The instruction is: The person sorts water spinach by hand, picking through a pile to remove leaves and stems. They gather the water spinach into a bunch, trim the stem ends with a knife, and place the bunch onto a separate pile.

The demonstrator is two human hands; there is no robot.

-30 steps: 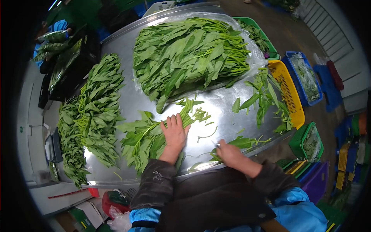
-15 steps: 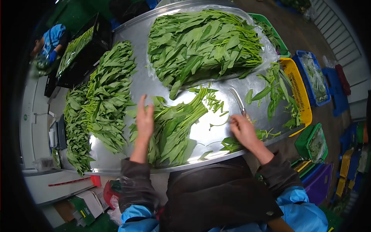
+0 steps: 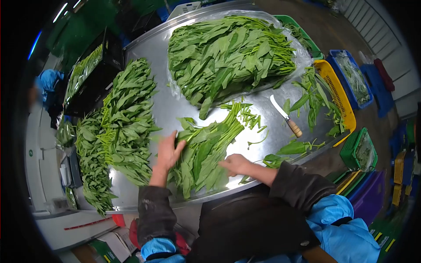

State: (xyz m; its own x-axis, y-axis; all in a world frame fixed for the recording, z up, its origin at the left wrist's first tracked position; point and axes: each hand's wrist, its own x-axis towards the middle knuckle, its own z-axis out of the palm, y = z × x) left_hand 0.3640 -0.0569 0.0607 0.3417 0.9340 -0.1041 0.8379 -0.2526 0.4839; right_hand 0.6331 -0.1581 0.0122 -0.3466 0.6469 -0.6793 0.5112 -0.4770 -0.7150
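Note:
A loose bunch of leafy green stems (image 3: 206,149) lies on the metal table (image 3: 164,103) in front of me. My left hand (image 3: 167,151) is at the bunch's left side, thumb and fingers apart, with nothing in it. At the bunch's right edge is my right hand (image 3: 237,165), its fingers curled together by the leaves; what they hold, if anything, is hidden. A curved knife with a wooden handle (image 3: 293,127) lies on the table to the right. Short cut stem pieces (image 3: 249,117) are scattered beside the bunch's stem ends.
A large pile of greens on clear plastic (image 3: 232,57) sits at the back. Long rows of greens (image 3: 129,118) lie on the left, beside a black crate (image 3: 105,65). Yellow (image 3: 340,101) and blue (image 3: 353,81) baskets stand right. Another person in blue (image 3: 49,83) is far left.
My right hand has let go of the knife, which now lies on the table, and has moved left to the bunch. My left hand is lower, closer to the leaves. The view has shifted slightly.

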